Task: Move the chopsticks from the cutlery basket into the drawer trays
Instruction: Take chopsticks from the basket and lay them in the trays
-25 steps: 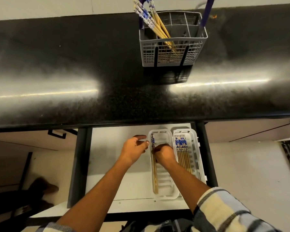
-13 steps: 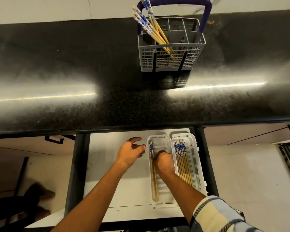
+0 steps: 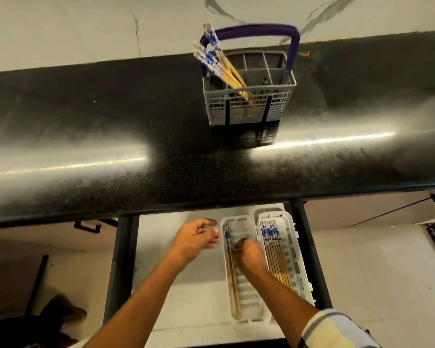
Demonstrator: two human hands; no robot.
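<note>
Head view. Left hand [image 3: 195,238]: loosely open, fingers curled, thumb apart, holding nothing; hovering over the bare drawer floor just beside the left edge of the left tray [image 3: 246,292]. Right hand [image 3: 249,254]: lowered into the left tray, fingers bent down and curled in; whether closed on anything: cannot tell, fingertips hidden and blurred. Striped sleeve [image 3: 337,330] at the right forearm.

Chopsticks in left tray [image 3: 232,280]: lying lengthwise along the tray's left wall, blue-patterned ends toward the counter, just left of the right hand. Chopsticks in right tray [image 3: 274,252]: a flat row, side by side, patterned ends likewise toward the counter. Right tray [image 3: 293,247]: white, slotted, touching the left tray, near the drawer's right rail.

Cutlery basket [image 3: 249,106]: grey grid, purple handle, upright on the black countertop [image 3: 111,136], well apart from the drawer. Remaining chopsticks [image 3: 221,69]: leaning left from the basket's front-left compartment, patterned ends up.

Drawer [image 3: 186,292]: open below the counter edge, white floor, dark side rails. Wall behind counter: pale, veined. Floor: light tiles.

Readable writing: none legible.
</note>
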